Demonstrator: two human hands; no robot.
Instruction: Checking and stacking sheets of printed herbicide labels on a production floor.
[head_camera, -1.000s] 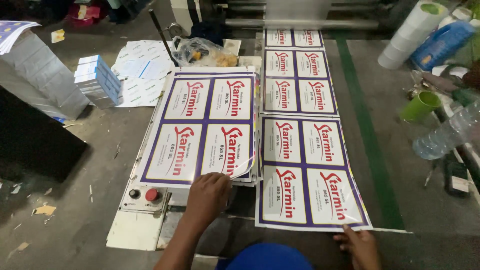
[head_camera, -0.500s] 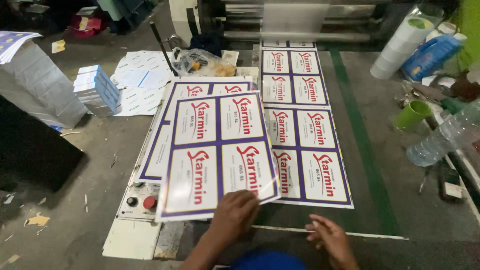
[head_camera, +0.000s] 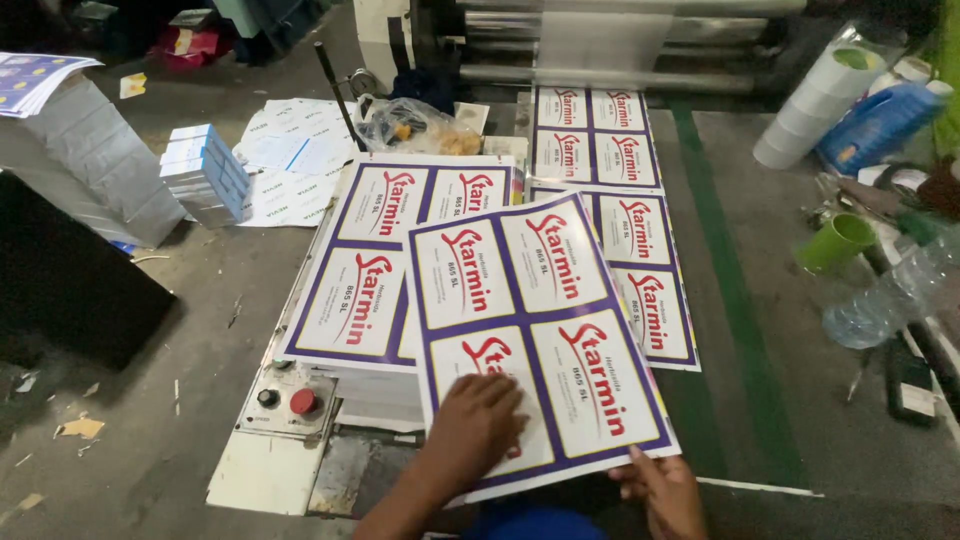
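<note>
I hold a printed sheet (head_camera: 540, 320) of four white labels with purple borders and red lettering, tilted up above the surface. My left hand (head_camera: 475, 425) lies flat on its lower left label. My right hand (head_camera: 660, 485) grips its bottom right corner from below. Under the sheet on the left lies a stack of the same sheets (head_camera: 385, 260). To the right a strip of printed labels (head_camera: 615, 170) runs out of the machine rollers (head_camera: 620, 40).
A control box with a red and a black button (head_camera: 285, 400) sits by the stack's front corner. A plastic bag (head_camera: 415, 125), blue-white boxes (head_camera: 205, 175), a green cup (head_camera: 835, 240), a plastic bottle (head_camera: 890, 295) and a white roll (head_camera: 810, 105) lie around.
The sheet has come off the strip on the right, been lifted and carried leftward over the stack. Both hands moved with it, the left hand resting on its lower part.
</note>
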